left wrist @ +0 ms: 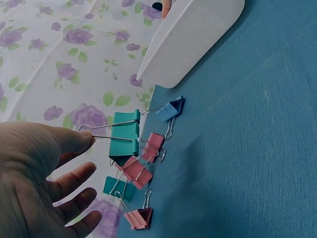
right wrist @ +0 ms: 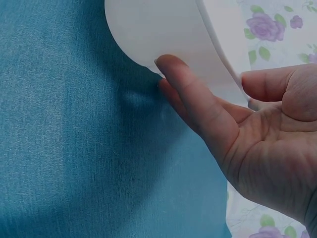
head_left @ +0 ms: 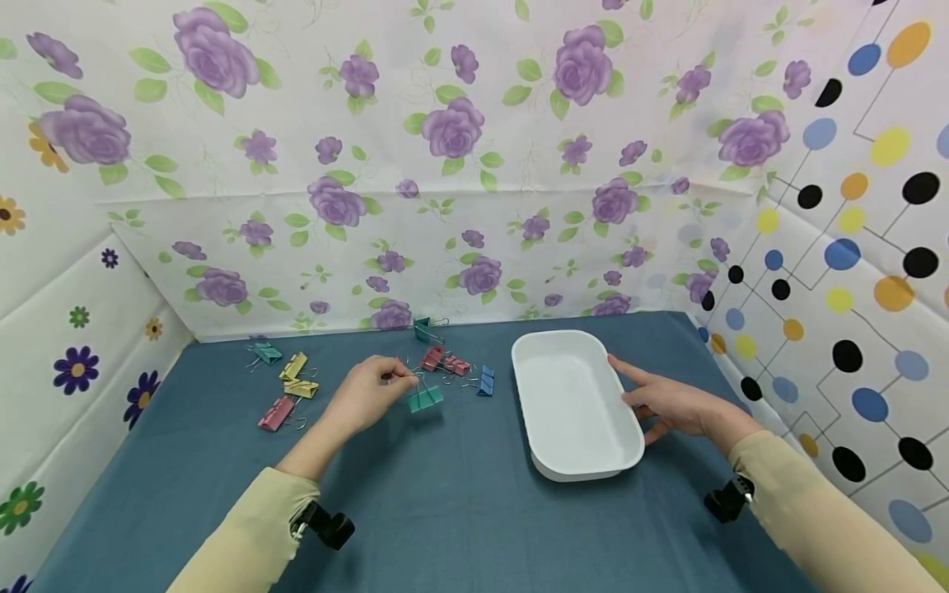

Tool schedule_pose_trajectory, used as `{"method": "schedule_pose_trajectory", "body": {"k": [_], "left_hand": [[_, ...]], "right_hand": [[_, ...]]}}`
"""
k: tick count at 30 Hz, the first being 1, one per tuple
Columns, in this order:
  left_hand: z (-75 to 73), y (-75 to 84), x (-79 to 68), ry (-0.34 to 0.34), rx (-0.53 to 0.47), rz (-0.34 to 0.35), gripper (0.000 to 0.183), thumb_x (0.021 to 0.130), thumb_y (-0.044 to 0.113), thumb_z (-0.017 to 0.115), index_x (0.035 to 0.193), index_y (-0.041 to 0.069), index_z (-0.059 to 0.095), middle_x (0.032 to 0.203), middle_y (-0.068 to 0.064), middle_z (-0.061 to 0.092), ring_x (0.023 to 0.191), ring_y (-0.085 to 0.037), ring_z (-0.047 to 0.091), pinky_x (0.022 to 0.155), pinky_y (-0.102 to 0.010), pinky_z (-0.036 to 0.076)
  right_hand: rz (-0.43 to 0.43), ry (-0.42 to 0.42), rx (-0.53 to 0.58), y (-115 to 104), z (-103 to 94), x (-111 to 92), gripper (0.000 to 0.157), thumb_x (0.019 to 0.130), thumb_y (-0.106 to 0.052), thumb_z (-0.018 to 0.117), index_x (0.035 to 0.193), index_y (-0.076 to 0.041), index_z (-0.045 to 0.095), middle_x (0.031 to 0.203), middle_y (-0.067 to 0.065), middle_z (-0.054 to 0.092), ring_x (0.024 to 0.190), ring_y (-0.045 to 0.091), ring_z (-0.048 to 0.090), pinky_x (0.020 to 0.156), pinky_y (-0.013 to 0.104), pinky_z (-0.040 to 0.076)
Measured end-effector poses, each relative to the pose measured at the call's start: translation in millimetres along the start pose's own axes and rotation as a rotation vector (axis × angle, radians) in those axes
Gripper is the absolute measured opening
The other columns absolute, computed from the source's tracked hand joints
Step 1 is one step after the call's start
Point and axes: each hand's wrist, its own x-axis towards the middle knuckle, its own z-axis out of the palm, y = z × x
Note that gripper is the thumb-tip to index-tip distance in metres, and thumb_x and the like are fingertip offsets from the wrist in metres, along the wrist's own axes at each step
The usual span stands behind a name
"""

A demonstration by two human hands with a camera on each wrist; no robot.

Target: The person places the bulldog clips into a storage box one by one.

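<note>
Teal metal, folded into a wedge-shaped body with a flat spine, makes up the binder clip point(head_left: 426, 399) that the person's left hand point(head_left: 368, 393) holds raised over the table; its silver wire handle is pinched by the thumb, and in the left wrist view the other fingers lie loosely bent and apart from it. The clip hangs to the left of a white tray point(head_left: 587, 474), well apart from it. That tray is a deep, rounded rectangle with a thin lip and smooth, slightly glossy sides, its plain white floor showing inside. The right hand point(head_left: 678, 403) is at the tray's right side, fingers spread and fairly straight, touching the outer wall and rim; whether any fingertip reaches beneath it I cannot tell. Just beyond the held clip lie more of the same kind: a teal one point(head_left: 424, 331) at the back edge, a pinkish-red pair point(head_left: 456, 366) close together, and a small blue clip point(head_left: 485, 380) nearer the tray. Left of the left hand, another teal clip point(head_left: 268, 352), two yellow clips point(head_left: 301, 388) and a pink clip point(head_left: 276, 413) form a loose group, their wire loops pointing in various directions. Under everything stretches a blue-grey cloth point(head_left: 460, 527), finely ribbed in the wrist views. Behind it rises a white sheet point(head_left: 519, 231) printed with purple roses and green leaves, creased horizontally; a dotted sheet point(head_left: 823, 329) with coloured ovals and thin lines covers the right side.
</note>
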Motion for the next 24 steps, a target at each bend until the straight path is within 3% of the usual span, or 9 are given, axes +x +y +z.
{"method": "schedule_pose_trajectory", "body": {"k": [7,15,24], "left_hand": [[1.2,6.3,-1.2,0.000,-0.014,0.020,0.016,0.101,0.029,0.068,0.097,0.016,0.077,0.108,-0.005,0.062,0.095,-0.024,0.053,0.078,-0.042,0.044],[3.1,15.5,0.5,0.015,-0.005,0.045,0.014,0.099,0.030,0.070,0.098,0.018,0.077,0.118,-0.007,0.064,0.103,-0.025,0.058,0.086,-0.047,0.049],[4.3,25.7,2.7,0.038,0.045,0.075,0.014,0.099,0.031,0.071,0.100,0.018,0.077,0.122,-0.008,0.066,0.100,-0.028,0.057,0.083,-0.047,0.049]], "right_hand": [[0.001,0.000,-0.006,1,-0.1,0,0.075,0.110,-0.021,0.048,0.164,-0.042,0.001,0.165,0.024,0.015,0.120,0.035,0.061,0.080,0.053,0.059],[0.003,0.004,0.004,2,-0.2,1,0.077,0.109,-0.021,0.050,0.164,-0.043,0.001,0.164,0.025,0.018,0.118,0.034,0.063,0.079,0.053,0.059],[0.001,0.006,0.006,2,-0.2,2,0.076,0.110,-0.021,0.050,0.164,-0.044,0.001,0.163,0.025,0.018,0.116,0.034,0.063,0.078,0.054,0.059]]}}
